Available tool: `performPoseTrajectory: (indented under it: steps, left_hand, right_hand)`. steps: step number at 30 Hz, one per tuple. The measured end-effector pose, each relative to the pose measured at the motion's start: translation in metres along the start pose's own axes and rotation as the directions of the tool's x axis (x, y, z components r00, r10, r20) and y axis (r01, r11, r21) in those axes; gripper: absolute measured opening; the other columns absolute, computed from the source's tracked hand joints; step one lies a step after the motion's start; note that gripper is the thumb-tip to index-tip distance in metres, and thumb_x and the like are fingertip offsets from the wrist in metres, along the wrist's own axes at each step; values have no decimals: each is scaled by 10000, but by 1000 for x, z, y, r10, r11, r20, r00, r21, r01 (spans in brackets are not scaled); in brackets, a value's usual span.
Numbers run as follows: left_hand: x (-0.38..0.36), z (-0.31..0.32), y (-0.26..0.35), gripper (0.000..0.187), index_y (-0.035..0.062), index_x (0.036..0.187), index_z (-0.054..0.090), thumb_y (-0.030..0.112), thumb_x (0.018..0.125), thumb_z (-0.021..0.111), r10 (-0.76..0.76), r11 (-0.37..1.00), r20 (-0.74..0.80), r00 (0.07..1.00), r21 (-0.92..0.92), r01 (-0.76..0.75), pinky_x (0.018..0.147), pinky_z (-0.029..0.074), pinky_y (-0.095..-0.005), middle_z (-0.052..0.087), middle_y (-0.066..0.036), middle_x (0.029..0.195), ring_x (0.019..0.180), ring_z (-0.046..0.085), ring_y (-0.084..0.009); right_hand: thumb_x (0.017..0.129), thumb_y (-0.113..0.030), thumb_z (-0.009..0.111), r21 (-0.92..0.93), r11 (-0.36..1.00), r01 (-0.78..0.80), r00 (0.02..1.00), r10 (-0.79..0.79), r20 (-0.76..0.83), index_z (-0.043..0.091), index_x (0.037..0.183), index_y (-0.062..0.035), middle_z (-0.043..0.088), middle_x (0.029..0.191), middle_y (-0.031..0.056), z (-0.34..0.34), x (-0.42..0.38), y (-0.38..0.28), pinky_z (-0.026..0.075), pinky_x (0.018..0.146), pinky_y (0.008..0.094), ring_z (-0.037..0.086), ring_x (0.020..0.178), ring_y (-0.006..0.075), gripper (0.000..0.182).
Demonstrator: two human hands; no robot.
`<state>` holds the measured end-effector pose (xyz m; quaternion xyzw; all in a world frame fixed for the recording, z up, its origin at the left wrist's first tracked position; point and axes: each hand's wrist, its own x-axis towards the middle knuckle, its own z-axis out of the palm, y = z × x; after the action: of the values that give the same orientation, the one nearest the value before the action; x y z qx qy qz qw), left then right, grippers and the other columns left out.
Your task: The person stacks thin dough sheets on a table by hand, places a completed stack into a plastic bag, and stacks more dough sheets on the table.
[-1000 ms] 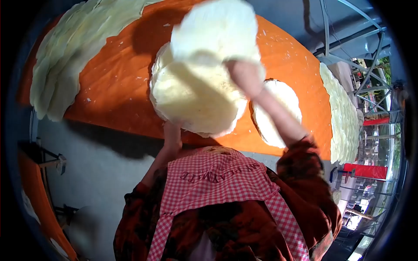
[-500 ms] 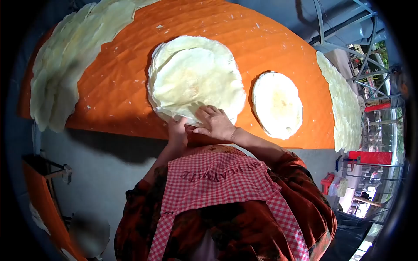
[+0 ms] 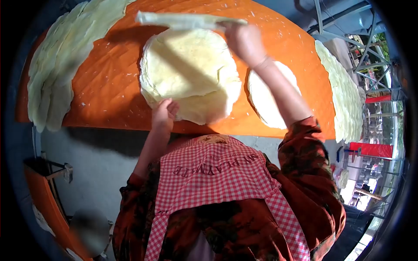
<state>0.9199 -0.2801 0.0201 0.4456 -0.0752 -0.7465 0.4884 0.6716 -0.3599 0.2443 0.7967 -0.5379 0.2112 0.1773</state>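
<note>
While my right hand (image 3: pixel 244 41) pinches one thin round sheet (image 3: pixel 187 19) lifted above the stack (image 3: pixel 189 78), my left hand (image 3: pixel 164 112), fingers curled, presses the stack's near edge; next I judge it needs laying beside the stack.

On the surface (image 3: pixel 109 87) we see a central stack (image 3: pixel 191 78), a smaller stack (image 3: pixel 265 100) to its right, and overlapping rows (image 3: pixel 61 56) at both ends.

An outdoor food-making yard: pale wafers (image 3: pixel 61 56) dry in rows on an orange desk (image 3: pixel 113 82), metal frames (image 3: pixel 370 56) beyond.
</note>
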Motion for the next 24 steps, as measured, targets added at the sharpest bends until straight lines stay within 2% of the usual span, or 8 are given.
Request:
performPoseTrajectory:
  steps: [2,6,8,11,13,15,22,24]
  left_hand:
    - [8,7,-14,199,-37,1045,521,90,895,550,-1,1000,-46,999,-16,0,894,516,-391,594,-167,1039,964,600,-284]
    - [22,12,-24,242,-49,1073,511,79,876,566,-5,1000,-90,996,-30,2,900,514,-388,582,-154,1071,1003,596,-288]
    - [25,15,-23,256,-33,1088,511,79,869,584,9,999,-93,996,-36,-12,879,519,-350,579,-129,1067,999,598,-259]
    - [22,32,-26,285,-13,1113,508,103,873,611,79,997,-115,990,2,-80,829,528,-300,572,-105,1086,966,611,-223]
    - [18,55,-17,303,-10,1134,498,104,877,610,12,998,-83,996,-55,-17,832,529,-307,570,-107,1115,957,616,-231]
    - [30,60,-18,330,13,1175,487,97,877,601,-70,996,-9,998,-62,69,792,543,-334,580,-114,1124,952,618,-253]
    - [78,74,-53,289,4,1164,515,53,883,562,145,958,-73,987,259,-122,787,543,-383,584,-136,1095,905,617,-254]
    - [64,89,-31,317,-28,1157,481,-3,852,562,195,953,-57,979,247,-175,670,566,-372,579,-144,1069,861,624,-259]
  right_hand:
    - [701,-8,524,181,979,94,991,-74,-114,691,917,-96,663,809,138,77,-44,6,505,607,421,635,695,319,287]
    - [779,-132,551,143,981,-132,931,73,357,715,917,-155,663,764,144,177,-123,20,512,618,441,648,705,319,216]
    - [798,-178,578,171,954,-246,935,187,300,700,902,-115,659,789,176,178,-117,28,511,651,463,642,736,352,173]
    - [816,-228,597,314,879,-359,928,299,223,662,857,-59,641,824,229,160,-70,71,495,710,498,613,794,420,185]
    - [804,-259,608,239,874,-422,882,335,331,657,831,-31,634,840,236,134,-30,114,492,719,484,614,804,409,235]
    - [786,-256,633,305,875,-376,919,310,245,680,825,-23,648,806,227,102,-1,138,493,723,457,631,811,390,241]
    - [781,-190,617,237,859,-453,887,409,214,676,928,-19,649,899,231,17,17,129,495,778,430,621,869,382,234]
    - [776,-178,612,223,871,-438,892,391,227,680,921,-25,649,894,228,12,9,142,492,783,438,617,870,386,222]
